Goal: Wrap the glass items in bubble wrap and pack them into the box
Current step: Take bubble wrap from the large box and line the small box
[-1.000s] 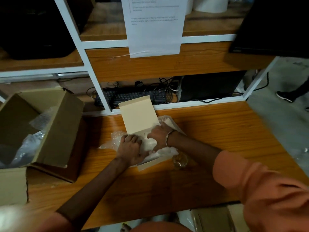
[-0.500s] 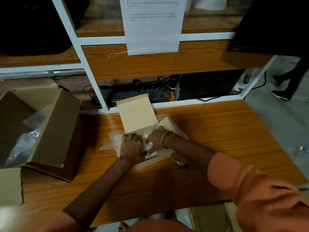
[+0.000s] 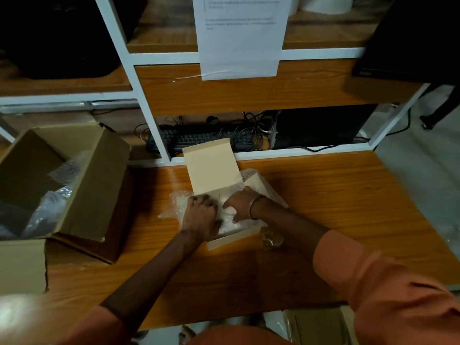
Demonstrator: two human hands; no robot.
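A small cream cardboard box (image 3: pixel 232 239) sits on the wooden table with its lid (image 3: pixel 211 168) standing open at the back. Bubble wrap (image 3: pixel 178 204) fills it and spills over its left and back sides. My left hand (image 3: pixel 200 216) has its fingers curled down into the wrap at the box's left edge. My right hand (image 3: pixel 240 204), with a bracelet on the wrist, presses on the wrap inside the box. What the wrap covers is hidden. A clear glass item (image 3: pixel 271 237) stands on the table just right of the box's front corner.
A large open brown carton (image 3: pixel 97 185) with plastic wrap inside lies at the left. Another carton flap (image 3: pixel 22 265) is at the near left. A shelf frame with a keyboard (image 3: pixel 199 138) and cables borders the table's back. A person's legs are at the far right.
Both hands have stayed on the bubble wrap in the small box, shifting only slightly. The camera view drifted a little.
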